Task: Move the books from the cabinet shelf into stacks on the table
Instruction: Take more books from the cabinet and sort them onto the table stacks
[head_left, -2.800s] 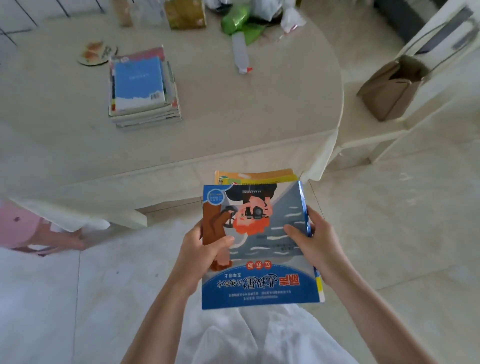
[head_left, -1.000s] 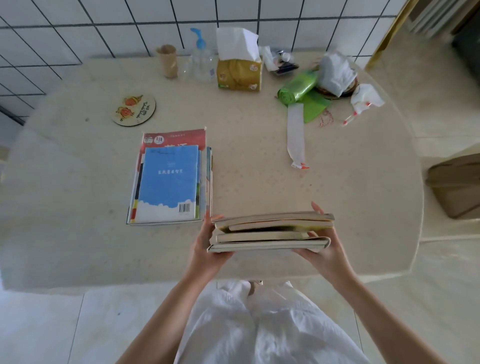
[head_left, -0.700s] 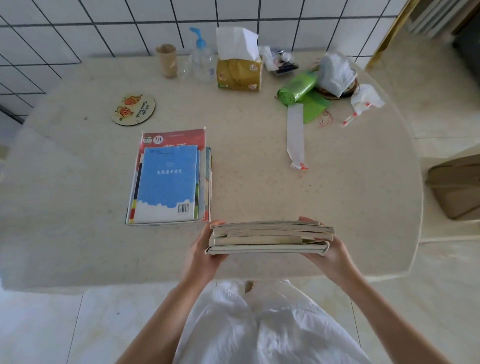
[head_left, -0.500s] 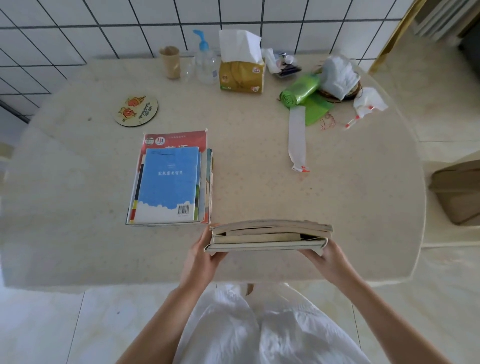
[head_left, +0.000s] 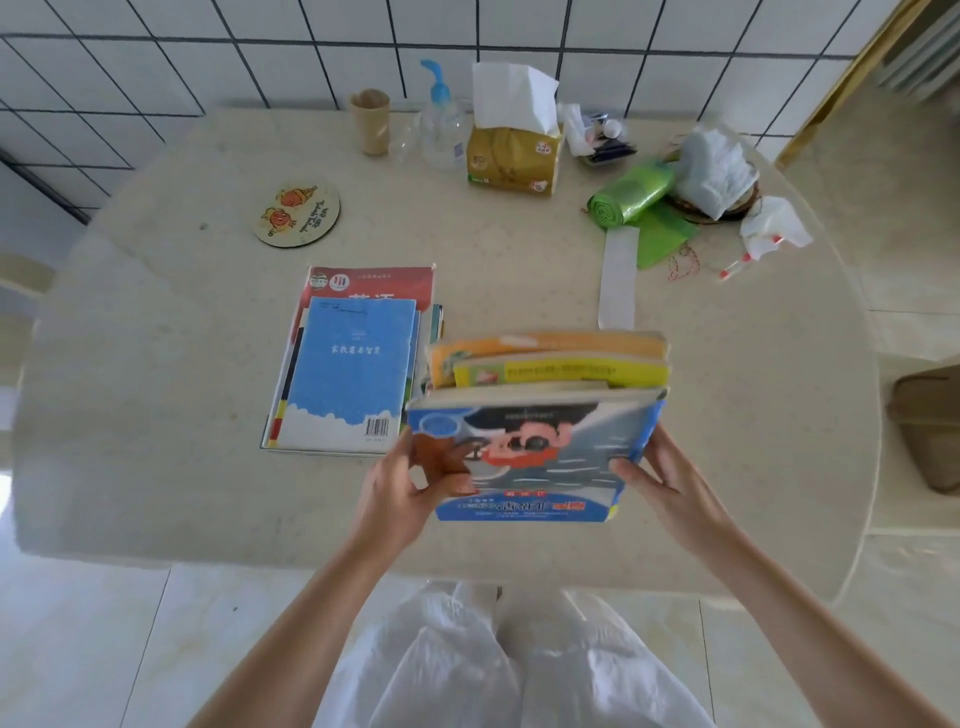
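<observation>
Both hands grip the bundle of books (head_left: 540, 415) near the table's (head_left: 156, 415) front edge (cartoon cover up): left hand (head_left: 402, 493), right hand (head_left: 670, 488), fingers curled round it, beside the stack (head_left: 353, 374).

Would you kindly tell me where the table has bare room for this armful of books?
Bare: right of the book stack, below the paper strip, toward the right rim; also left of the stack, below the coaster. Crowded: the back edge by the tissue pack and green bag roll.

Blue cartoon-cover book (head_left: 535, 457), green bag roll (head_left: 631, 195)
</observation>
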